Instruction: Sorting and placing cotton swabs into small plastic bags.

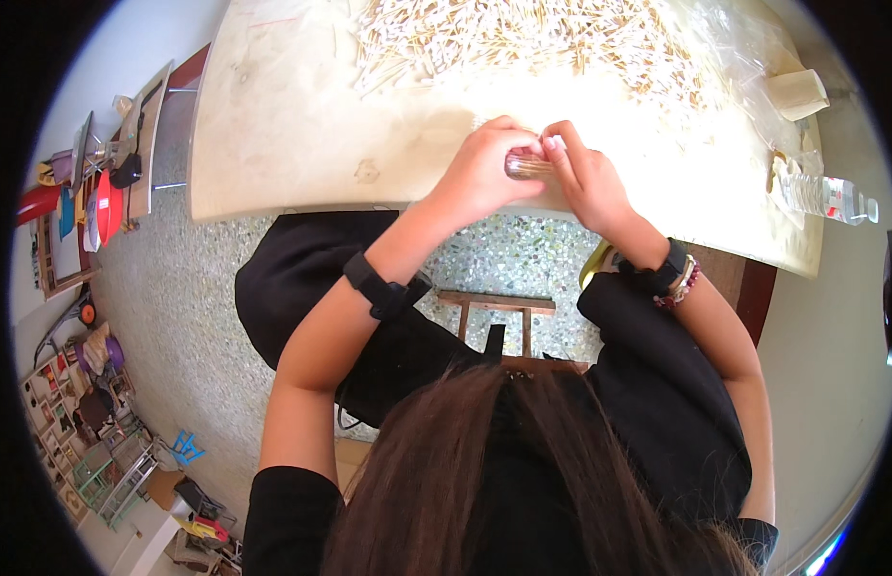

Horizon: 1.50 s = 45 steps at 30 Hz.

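Both hands meet over the near edge of the pale table [273, 144]. My left hand [484, 168] is curled around a small clear container [527, 166] with thin sticks inside. My right hand [588, 182] closes on the container's right end, thumb and fingers bent against it. Part of the container is hidden behind the fingers. Beyond the hands, a wide loose pile of cotton swabs [523, 38] with thin wooden sticks covers the far part of the table.
Clear plastic bags [743, 58] and a cream-coloured box-like piece [797, 94] lie at the right. A plastic bottle [825, 198] lies near the right edge. Below the table is a wooden stool [499, 301]. Shelves and clutter [100, 413] stand far left.
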Each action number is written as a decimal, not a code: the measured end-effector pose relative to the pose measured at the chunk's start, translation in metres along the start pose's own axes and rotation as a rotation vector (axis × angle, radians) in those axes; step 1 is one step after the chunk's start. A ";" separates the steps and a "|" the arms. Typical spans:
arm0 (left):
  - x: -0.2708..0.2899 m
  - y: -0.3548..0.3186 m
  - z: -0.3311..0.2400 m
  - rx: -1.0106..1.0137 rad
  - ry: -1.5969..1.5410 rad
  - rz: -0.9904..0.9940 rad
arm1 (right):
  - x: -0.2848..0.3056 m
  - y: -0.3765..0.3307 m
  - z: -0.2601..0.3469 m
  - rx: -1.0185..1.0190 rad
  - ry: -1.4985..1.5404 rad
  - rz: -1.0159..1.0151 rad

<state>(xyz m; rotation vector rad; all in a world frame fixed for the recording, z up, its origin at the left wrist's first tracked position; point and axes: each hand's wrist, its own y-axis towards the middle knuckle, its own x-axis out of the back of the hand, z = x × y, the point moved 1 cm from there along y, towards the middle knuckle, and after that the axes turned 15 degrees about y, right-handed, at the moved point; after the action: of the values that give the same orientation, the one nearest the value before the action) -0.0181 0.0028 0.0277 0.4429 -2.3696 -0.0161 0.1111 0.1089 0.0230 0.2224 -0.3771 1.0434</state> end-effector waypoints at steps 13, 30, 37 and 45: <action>-0.019 -0.011 0.019 0.033 0.473 -0.180 | 0.028 -0.014 0.000 -0.149 -0.048 0.248; -0.022 -0.015 0.017 -0.045 0.568 -0.177 | 0.008 -0.014 0.004 -0.352 0.282 0.196; -0.022 -0.016 0.018 -0.055 0.577 -0.178 | 0.012 -0.007 0.006 -0.357 0.239 0.279; -0.020 -0.015 0.018 -0.033 0.430 -0.184 | 0.032 -0.006 0.001 -0.468 0.305 0.551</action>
<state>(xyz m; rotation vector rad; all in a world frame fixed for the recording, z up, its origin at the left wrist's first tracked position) -0.0116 -0.0065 -0.0009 0.5837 -1.9002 -0.0402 0.1307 0.1307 0.0366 -0.4832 -0.4027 1.4674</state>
